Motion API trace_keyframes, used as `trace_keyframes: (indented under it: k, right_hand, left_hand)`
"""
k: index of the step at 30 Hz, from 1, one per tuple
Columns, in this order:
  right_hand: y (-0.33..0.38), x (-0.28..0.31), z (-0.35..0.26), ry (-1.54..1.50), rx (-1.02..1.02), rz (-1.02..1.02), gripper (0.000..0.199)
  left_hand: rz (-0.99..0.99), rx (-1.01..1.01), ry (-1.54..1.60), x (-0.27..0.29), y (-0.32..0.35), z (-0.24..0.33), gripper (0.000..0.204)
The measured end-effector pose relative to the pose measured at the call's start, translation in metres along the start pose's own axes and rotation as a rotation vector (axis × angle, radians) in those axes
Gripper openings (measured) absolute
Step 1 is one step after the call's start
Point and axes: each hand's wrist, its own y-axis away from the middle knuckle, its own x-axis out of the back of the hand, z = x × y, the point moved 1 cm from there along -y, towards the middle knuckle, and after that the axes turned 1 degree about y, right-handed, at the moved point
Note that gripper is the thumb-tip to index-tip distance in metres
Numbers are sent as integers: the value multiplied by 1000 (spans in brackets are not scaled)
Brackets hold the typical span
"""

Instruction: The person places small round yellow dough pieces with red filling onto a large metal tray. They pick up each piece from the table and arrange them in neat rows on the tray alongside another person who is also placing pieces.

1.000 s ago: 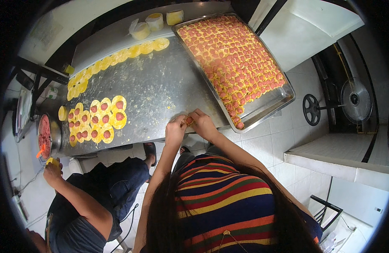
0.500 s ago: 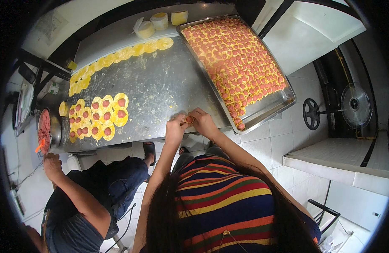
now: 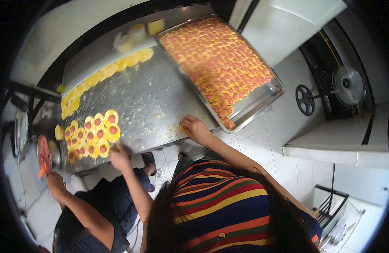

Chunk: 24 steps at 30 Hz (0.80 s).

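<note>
My right hand (image 3: 197, 130) is closed on a small dumpling (image 3: 184, 127), pink filling in a yellow wrapper, just above the table's front edge. Blurred by motion, my left hand (image 3: 119, 157) is near the front right corner of a group of flat round yellow wrappers (image 3: 113, 130), so its fingers cannot be made out. Balls of pink meat filling (image 3: 100, 134) sit on those overlapping wrappers. To the right, a large metal tray (image 3: 255, 110) holds rows of finished dumplings (image 3: 222, 63), with bare metal showing along its near right side.
A row of plain yellow wrappers (image 3: 112, 69) lines the table's (image 3: 156, 90) far side, with stacked wrappers (image 3: 155, 26) behind. At left, a co-worker's hand (image 3: 55, 184) is by an orange utensil (image 3: 44, 170) at a bowl of pink filling (image 3: 43, 149). A pedestal fan (image 3: 347, 86) stands right.
My left hand has left the dumpling and swung left to the filled wrappers. My right hand keeps the dumpling. The whole view has shifted and turned slightly.
</note>
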Motion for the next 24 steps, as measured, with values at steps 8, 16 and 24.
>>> trace_keyframes:
  k: [8, 16, 24]
  right_hand:
    - [58, 137, 35, 225, -218, 393, 37]
    - [51, 113, 78, 290, -415, 132, 42]
    - [63, 120, 92, 352, -577, 125, 34]
  left_hand:
    - [2, 204, -81, -4, -25, -5, 49]
    - [-16, 230, -57, -21, -37, -42, 47]
    - [28, 28, 146, -42, -4, 12, 32]
